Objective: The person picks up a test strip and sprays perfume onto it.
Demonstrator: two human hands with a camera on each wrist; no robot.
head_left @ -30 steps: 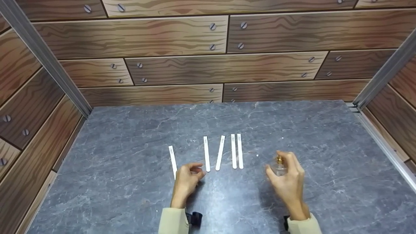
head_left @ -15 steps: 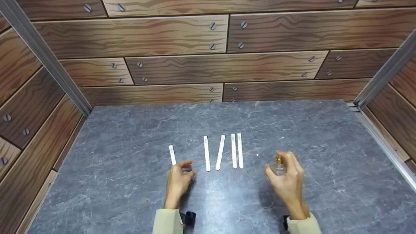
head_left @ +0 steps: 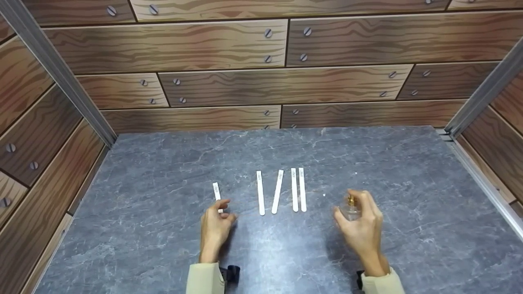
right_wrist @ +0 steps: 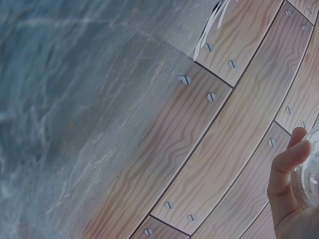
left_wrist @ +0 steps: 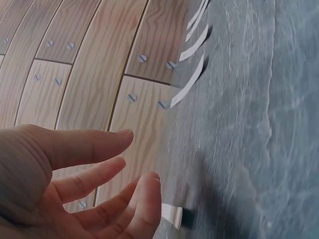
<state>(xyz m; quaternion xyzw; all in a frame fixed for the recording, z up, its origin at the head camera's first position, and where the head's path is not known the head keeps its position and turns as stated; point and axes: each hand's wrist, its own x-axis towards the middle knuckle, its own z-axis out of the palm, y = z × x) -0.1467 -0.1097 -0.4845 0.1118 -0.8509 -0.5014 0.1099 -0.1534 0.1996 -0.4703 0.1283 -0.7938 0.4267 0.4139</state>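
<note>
My right hand (head_left: pixel 363 228) holds a small clear glass perfume bottle (head_left: pixel 352 213) with a gold spray top, index finger over the top and thumb at its side. In the right wrist view the round glass (right_wrist: pixel 308 184) shows at the right edge beside the fingers. My left hand (head_left: pixel 213 228) hovers with loosely bent fingers and a gap between thumb and fingertips, nothing held. Its fingers overlap the lower part of the leftmost white paper test strip (head_left: pixel 216 191). That strip's end (left_wrist: pixel 172 215) shows just past the fingertips in the left wrist view.
More white paper strips lie between the hands: one straight (head_left: pixel 260 196), one slanted (head_left: pixel 278 192), and a close pair (head_left: pixel 294 196) to their right, each with small print at the top. The grey marbled table (head_left: pixel 163 175) is bounded by wood-patterned walls (head_left: pixel 220 45).
My left hand has moved left, away from the middle strips and toward the leftmost strip. My right hand has stayed in place with the perfume bottle.
</note>
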